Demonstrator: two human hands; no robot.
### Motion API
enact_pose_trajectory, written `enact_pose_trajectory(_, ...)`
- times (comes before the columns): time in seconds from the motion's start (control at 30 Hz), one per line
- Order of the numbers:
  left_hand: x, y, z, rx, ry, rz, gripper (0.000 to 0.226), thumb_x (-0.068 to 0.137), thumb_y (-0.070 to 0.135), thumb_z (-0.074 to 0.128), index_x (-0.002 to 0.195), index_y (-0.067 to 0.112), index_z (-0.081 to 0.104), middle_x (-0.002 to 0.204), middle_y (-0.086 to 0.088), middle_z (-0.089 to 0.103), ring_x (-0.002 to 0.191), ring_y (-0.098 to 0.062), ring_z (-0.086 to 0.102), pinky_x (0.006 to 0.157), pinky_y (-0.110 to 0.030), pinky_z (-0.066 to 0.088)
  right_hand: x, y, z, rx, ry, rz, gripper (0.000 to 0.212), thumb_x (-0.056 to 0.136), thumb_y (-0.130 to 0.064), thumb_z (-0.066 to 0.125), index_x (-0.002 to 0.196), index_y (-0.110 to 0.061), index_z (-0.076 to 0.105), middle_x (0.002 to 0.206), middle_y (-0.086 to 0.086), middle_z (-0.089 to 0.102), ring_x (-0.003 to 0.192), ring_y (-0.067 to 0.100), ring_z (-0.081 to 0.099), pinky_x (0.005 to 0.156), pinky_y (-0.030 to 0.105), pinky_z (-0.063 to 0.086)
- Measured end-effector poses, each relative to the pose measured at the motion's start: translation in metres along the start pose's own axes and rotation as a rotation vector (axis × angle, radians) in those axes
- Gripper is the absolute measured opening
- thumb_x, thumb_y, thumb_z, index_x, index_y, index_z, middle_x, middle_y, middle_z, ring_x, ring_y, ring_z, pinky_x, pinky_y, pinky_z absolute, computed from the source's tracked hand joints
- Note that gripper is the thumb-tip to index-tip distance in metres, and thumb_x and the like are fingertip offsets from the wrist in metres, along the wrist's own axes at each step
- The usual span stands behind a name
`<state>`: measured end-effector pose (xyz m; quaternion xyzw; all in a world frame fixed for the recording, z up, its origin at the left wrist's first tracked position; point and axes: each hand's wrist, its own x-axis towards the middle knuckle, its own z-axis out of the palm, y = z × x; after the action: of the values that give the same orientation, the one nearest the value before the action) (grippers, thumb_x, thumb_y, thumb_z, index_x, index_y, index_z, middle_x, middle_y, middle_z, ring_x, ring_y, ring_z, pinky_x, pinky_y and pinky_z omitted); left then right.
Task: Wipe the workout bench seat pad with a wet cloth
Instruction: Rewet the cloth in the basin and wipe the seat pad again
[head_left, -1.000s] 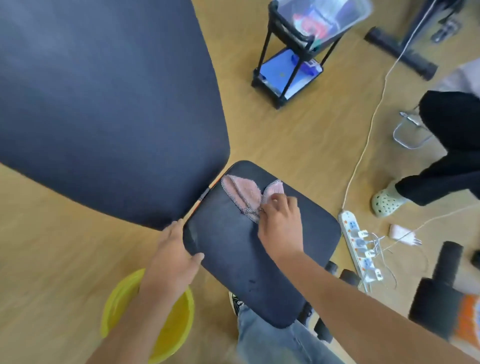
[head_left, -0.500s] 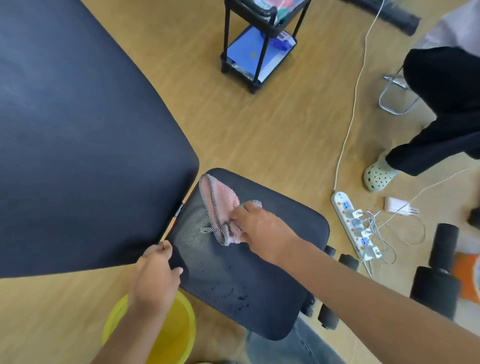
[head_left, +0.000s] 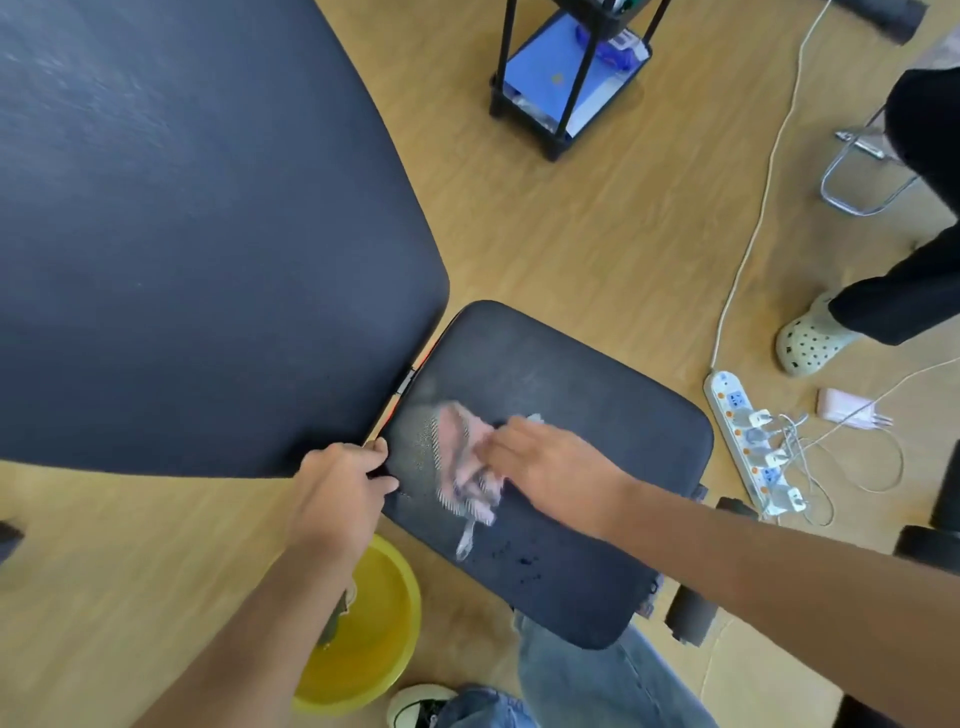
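The right hand (head_left: 550, 470) presses the pink cloth (head_left: 467, 467) (blurred) flat against the seat pad (head_left: 597, 415), fingers closed on one edge. The left hand (head_left: 340, 486) grips the pad's near-left corner, beside the big backrest (head_left: 182, 234). A yellow basin (head_left: 387, 613) sits below; a power strip (head_left: 748, 441) lies right.

At frame centre, the dark seat pad (head_left: 561, 395) carries a pink cloth (head_left: 465, 467) and dark wet spots.

Bare forearms, blue jeans (head_left: 582, 680), black-and-white sneaker (head_left: 421, 704).
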<state>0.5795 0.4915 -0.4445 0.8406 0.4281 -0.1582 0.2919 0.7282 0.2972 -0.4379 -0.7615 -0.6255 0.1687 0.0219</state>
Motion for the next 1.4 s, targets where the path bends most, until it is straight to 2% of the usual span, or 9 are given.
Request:
enact_pose_trajectory(0.17, 0.005, -0.003, 0.004, 0.067, -0.035, -0.046, 0.035, 0.083, 0.023, 0.075, 0.118, 0.027, 0.072, 0.103, -0.009, 0.069, 0.084, -0.025, 0.048, 0.070, -0.030, 0.045, 0.022, 0.006, 0.004, 0.259, 0.314, 0.737, 0.019, 0.080, 0.012, 0.066, 0.094, -0.001, 0.070, 0.085, 0.016, 0.061, 0.081, 0.034, 0.057, 0.070, 0.047, 0.054)
enact_pose_trajectory(0.4, 0.005, -0.009, 0.008, 0.048, 0.004, -0.015, 0.026, 0.083, 0.025, 0.075, 0.108, 0.028, 0.074, 0.097, -0.004, 0.071, 0.079, -0.021, 0.041, 0.067, -0.028, 0.043, 0.002, -0.038, 0.020, -0.002, 0.110, -0.051, 0.015, 0.074, -0.006, 0.076, 0.088, -0.012, 0.076, 0.085, 0.004, 0.066, 0.074, 0.024, 0.059, 0.066, 0.032, 0.053)
enact_pose_trajectory(0.57, 0.006, -0.014, 0.014, -0.025, -0.003, -0.063, 0.036, 0.086, 0.028, 0.073, 0.121, 0.032, 0.070, 0.102, -0.005, 0.067, 0.088, -0.020, 0.041, 0.067, -0.029, 0.040, 0.027, -0.012, 0.012, 0.288, 0.432, 0.798, 0.010, 0.084, 0.009, 0.064, 0.088, 0.002, 0.070, 0.080, 0.016, 0.059, 0.078, 0.035, 0.054, 0.069, 0.042, 0.050)
enact_pose_trajectory(0.77, 0.003, -0.014, 0.013, -0.156, 0.008, -0.070, 0.020, 0.091, 0.020, 0.066, 0.107, 0.023, 0.077, 0.099, -0.007, 0.074, 0.085, -0.031, 0.067, 0.073, -0.041, 0.057, -0.014, -0.063, 0.031, 0.173, -0.107, 0.061, 0.014, 0.080, -0.005, 0.067, 0.088, -0.015, 0.073, 0.077, -0.001, 0.061, 0.062, 0.019, 0.054, 0.059, 0.031, 0.051)
enact_pose_trajectory(0.83, 0.004, -0.013, 0.014, -0.076, 0.030, -0.040, 0.027, 0.089, 0.020, 0.068, 0.115, 0.023, 0.074, 0.106, -0.005, 0.072, 0.084, -0.026, 0.058, 0.070, -0.033, 0.052, -0.013, -0.005, 0.021, 0.138, -0.184, 0.278, 0.012, 0.091, -0.011, 0.060, 0.092, -0.015, 0.072, 0.074, 0.000, 0.058, 0.064, 0.021, 0.054, 0.064, 0.034, 0.054)
enact_pose_trajectory(0.97, 0.003, -0.013, 0.015, 0.002, 0.035, -0.019, 0.032, 0.086, 0.019, 0.073, 0.117, 0.023, 0.073, 0.105, -0.003, 0.074, 0.083, -0.025, 0.060, 0.067, -0.024, 0.043, -0.013, 0.022, 0.012, 0.211, 0.451, 0.887, 0.006, 0.085, 0.004, 0.065, 0.089, 0.002, 0.070, 0.086, 0.020, 0.061, 0.088, 0.037, 0.055, 0.077, 0.040, 0.048)
enact_pose_trajectory(1.1, 0.005, -0.012, 0.013, -0.018, 0.022, -0.060, 0.032, 0.083, 0.018, 0.075, 0.114, 0.023, 0.074, 0.106, -0.005, 0.073, 0.089, -0.029, 0.066, 0.079, -0.035, 0.056, -0.034, -0.096, 0.041, 0.492, 0.167, 0.415, 0.009, 0.082, -0.010, 0.070, 0.076, -0.016, 0.071, 0.083, 0.011, 0.063, 0.081, 0.027, 0.060, 0.074, 0.037, 0.049)
enact_pose_trajectory(1.23, 0.006, -0.013, 0.016, -0.020, 0.049, -0.044, 0.031, 0.082, 0.019, 0.077, 0.113, 0.024, 0.074, 0.103, -0.004, 0.072, 0.083, -0.030, 0.064, 0.075, -0.037, 0.057, -0.067, -0.063, 0.035, 0.020, -0.049, -0.196, 0.008, 0.075, -0.021, 0.080, 0.073, -0.024, 0.073, 0.076, -0.006, 0.064, 0.072, 0.017, 0.059, 0.065, 0.026, 0.052)
enact_pose_trajectory(1.4, 0.002, -0.011, 0.016, -0.033, 0.054, -0.064, 0.034, 0.083, 0.020, 0.077, 0.116, 0.027, 0.073, 0.108, -0.001, 0.072, 0.088, -0.026, 0.064, 0.077, -0.037, 0.056, -0.040, 0.049, 0.001, 0.254, 0.416, 1.021, 0.010, 0.088, -0.002, 0.064, 0.087, 0.005, 0.071, 0.087, 0.024, 0.060, 0.087, 0.042, 0.058, 0.075, 0.046, 0.049)
